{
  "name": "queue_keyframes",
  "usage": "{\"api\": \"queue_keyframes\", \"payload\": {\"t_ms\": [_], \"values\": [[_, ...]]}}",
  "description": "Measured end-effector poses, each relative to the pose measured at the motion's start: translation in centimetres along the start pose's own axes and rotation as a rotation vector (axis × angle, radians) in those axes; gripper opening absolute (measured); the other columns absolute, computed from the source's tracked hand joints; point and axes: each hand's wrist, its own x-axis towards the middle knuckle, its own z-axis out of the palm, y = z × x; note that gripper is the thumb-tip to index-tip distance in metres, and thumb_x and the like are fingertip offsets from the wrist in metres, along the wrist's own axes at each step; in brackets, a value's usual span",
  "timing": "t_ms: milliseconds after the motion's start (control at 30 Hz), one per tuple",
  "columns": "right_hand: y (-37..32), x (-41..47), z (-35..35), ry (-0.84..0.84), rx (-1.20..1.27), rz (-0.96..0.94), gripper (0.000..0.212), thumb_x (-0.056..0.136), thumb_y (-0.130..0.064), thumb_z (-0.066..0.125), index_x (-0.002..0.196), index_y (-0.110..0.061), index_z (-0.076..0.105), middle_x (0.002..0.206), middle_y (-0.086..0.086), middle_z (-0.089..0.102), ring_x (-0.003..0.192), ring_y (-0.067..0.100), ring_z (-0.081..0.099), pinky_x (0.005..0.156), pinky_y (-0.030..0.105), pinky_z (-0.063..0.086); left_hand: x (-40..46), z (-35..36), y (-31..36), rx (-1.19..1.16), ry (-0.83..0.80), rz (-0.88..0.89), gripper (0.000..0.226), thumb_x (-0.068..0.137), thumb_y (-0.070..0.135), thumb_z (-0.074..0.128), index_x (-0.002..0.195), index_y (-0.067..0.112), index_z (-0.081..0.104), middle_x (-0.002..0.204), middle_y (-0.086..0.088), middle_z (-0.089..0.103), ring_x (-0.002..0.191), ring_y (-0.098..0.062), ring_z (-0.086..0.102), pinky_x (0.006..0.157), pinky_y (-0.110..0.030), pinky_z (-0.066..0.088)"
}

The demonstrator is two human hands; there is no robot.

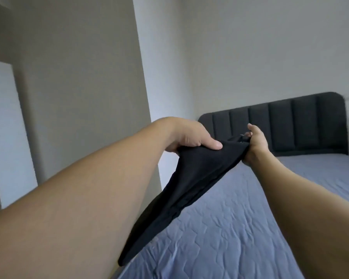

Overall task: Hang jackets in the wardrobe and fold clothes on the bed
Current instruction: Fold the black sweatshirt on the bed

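Gripping a black garment [191, 178] between left hand [189, 137] and right hand [256, 143] (both clenched), fabric trailing down over blue bed [240, 228]

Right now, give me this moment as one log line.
stage: garment held up over bed | left hand: grips black garment | right hand: grips its other end | bed: blue quilted cover | fold: not started

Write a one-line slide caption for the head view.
Both hands, left hand and right hand, grip a black garment stretched above the blue quilted bed.
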Motion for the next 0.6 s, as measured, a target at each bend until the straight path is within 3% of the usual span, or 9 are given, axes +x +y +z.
{"api": "queue_keyframes", "payload": {"t_ms": [100, 200, 267, 333, 400, 500, 600], "values": [[-0.5, -2.7, -13.9, 0.030, -0.065, 0.095, 0.049, 0.081, -0.048, 0.068, 0.053, -0.022, 0.037, 0.049, -0.004, 0.046, 0.041, 0.013, 0.049, 0.057, 0.026, 0.046, 2.2, 13.4, 2.0, -0.124, -0.363, -0.091, 0.025, 0.090, 0.028, 0.067, 0.106, 0.008, 0.066, 0.089, -0.007, 0.073, 0.076, -0.018, 0.069, 0.072, -0.029, 0.056], [-0.2, -5.7, -27.9, 0.123, -0.246, 0.242, 0.053, 0.084, -0.051, 0.067, 0.054, -0.021, 0.035, 0.049, -0.001, 0.045, 0.044, 0.015, 0.044, 0.052, 0.027, 0.038, 3.1, 29.2, 2.3, -0.186, -0.632, -0.229, 0.011, 0.089, 0.018, 0.064, 0.097, 0.011, 0.060, 0.075, -0.007, 0.065, 0.063, -0.019, 0.061, 0.063, -0.027, 0.052], [1.1, -7.5, -37.1, 0.204, -0.410, 0.376, 0.049, 0.087, -0.048, 0.065, 0.058, -0.019, 0.039, 0.056, 0.002, 0.046, 0.048, 0.017, 0.042, 0.053, 0.028, 0.037, 2.8, 38.7, 2.0, -0.090, -0.731, -0.281, 0.011, 0.090, 0.017, 0.063, 0.083, 0.014, 0.055, 0.055, -0.001, 0.056, 0.047, -0.013, 0.050, 0.051, -0.022, 0.046], [2.7, -9.4, -44.7, 0.229, -0.502, 0.518, 0.031, 0.093, -0.040, 0.061, 0.075, -0.015, 0.053, 0.070, 0.007, 0.055, 0.057, 0.019, 0.051, 0.057, 0.030, 0.043, 2.2, 46.5, 1.9, -0.014, -0.780, -0.296, 0.021, 0.089, 0.016, 0.065, 0.074, 0.016, 0.050, 0.043, 0.004, 0.049, 0.035, -0.009, 0.043, 0.041, -0.019, 0.046], [2.6, -10.4, -49.0, 0.174, -0.561, 0.636, 0.024, 0.096, -0.034, 0.056, 0.104, -0.012, 0.058, 0.078, 0.010, 0.065, 0.068, 0.021, 0.059, 0.063, 0.032, 0.049, 1.6, 52.3, 2.4, 0.064, -0.782, -0.325, 0.020, 0.087, 0.018, 0.068, 0.076, 0.010, 0.053, 0.055, -0.005, 0.057, 0.039, -0.015, 0.052, 0.043, -0.027, 0.054], [-1.3, -9.3, -51.0, 0.010, -0.732, 0.693, 0.046, 0.090, -0.043, 0.063, 0.123, -0.016, 0.045, 0.101, 0.010, 0.063, 0.063, 0.019, 0.068, 0.061, 0.032, 0.054, 1.0, 56.8, 3.7, 0.317, -0.695, -0.306, 0.029, 0.083, 0.028, 0.065, 0.080, 0.000, 0.059, 0.077, -0.020, 0.068, 0.048, -0.031, 0.065, 0.052, -0.041, 0.058], [-2.6, -8.6, -51.1, -0.091, -0.949, 0.801, 0.065, 0.078, -0.041, 0.077, 0.128, -0.011, 0.049, 0.113, 0.012, 0.057, 0.072, 0.025, 0.069, 0.069, 0.038, 0.057, 1.2, 57.3, 4.4, 0.445, -0.650, -0.284, 0.037, 0.080, 0.035, 0.060, 0.075, -0.002, 0.062, 0.071, -0.022, 0.071, 0.053, -0.035, 0.069, 0.055, -0.047, 0.059]]}}
